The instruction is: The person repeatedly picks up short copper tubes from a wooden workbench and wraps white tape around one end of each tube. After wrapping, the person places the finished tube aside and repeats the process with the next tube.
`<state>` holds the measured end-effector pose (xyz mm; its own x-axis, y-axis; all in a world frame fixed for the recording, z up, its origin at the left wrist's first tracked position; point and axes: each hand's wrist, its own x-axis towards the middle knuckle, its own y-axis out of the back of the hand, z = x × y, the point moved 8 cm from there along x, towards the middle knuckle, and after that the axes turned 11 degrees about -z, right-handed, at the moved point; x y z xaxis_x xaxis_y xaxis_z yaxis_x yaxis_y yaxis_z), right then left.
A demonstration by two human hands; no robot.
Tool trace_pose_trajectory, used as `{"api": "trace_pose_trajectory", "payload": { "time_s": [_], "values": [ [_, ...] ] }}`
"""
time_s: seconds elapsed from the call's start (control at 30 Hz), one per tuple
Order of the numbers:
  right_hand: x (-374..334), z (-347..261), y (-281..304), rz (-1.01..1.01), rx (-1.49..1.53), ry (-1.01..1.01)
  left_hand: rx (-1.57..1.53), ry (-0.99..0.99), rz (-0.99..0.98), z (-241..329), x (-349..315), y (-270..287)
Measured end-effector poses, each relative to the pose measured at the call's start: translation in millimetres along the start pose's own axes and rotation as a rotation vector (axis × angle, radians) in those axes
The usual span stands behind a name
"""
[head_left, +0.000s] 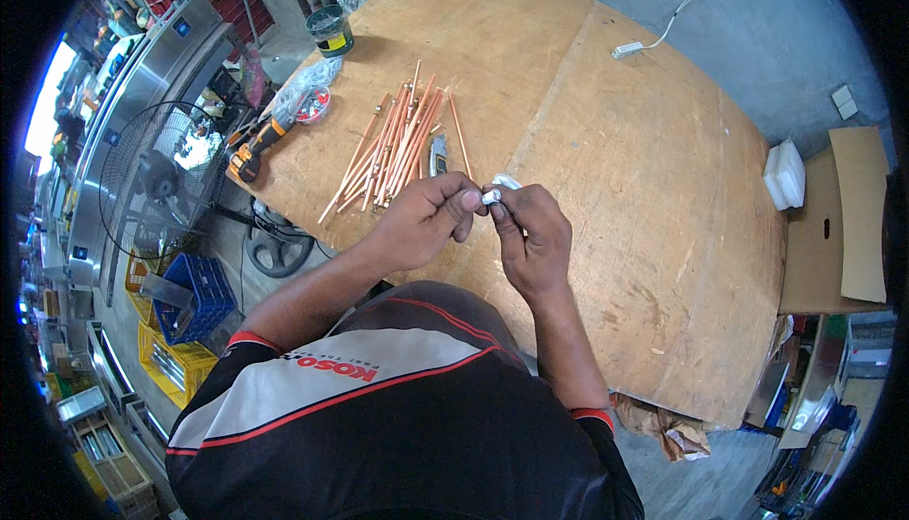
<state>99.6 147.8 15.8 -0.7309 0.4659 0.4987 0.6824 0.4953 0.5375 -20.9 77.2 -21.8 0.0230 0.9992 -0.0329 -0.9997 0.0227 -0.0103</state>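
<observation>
Close together over the near edge of the table, my two hands meet at the fingertips. My right hand pinches a small white cylindrical piece between thumb and fingers. A white rounded item shows just behind those fingers, partly covered. My left hand is closed in a pinch, its fingertips at the left end of the white piece; whatever they grip is hidden. Beyond the left hand lies a loose pile of thin copper tubes, several with brass-coloured fittings. A grey utility knife rests beside the pile.
The wooden table spreads ahead and right. At its left edge are an orange-and-black power tool, a small container with red contents and a dark bucket. A fan stands left; a cardboard box is at right.
</observation>
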Motion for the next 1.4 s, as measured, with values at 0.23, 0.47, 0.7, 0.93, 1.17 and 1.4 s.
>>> {"api": "trace_pose_trajectory", "payload": {
  "time_s": [0.23, 0.47, 0.7, 0.93, 1.17, 1.4],
  "values": [
    [-1, -18, -11, -0.087, -0.033, -0.009, 0.298, -0.075, 0.149, 12, -12, 5],
    [-75, 190, 25, 0.183, 0.098, -0.680, 0.349, -0.444, 0.279, 50, -81, 32],
    [-78, 155, 5, 0.128, 0.283, -0.763, -0.623, -0.200, 0.510, -16, -43, 144],
    [-58, 95, -136, -0.476, 0.434, -0.688, -1.009, -0.012, 0.606, -174, -1, 203],
    [-74, 97, -137, -0.501, 0.380, -0.822, -0.302, 0.208, 0.655, -168, -88, 119],
    [-94, 94, -164, -0.659, 0.317, -0.843, 0.659, 0.445, -0.106, -163, -130, 147]
  ]
}}
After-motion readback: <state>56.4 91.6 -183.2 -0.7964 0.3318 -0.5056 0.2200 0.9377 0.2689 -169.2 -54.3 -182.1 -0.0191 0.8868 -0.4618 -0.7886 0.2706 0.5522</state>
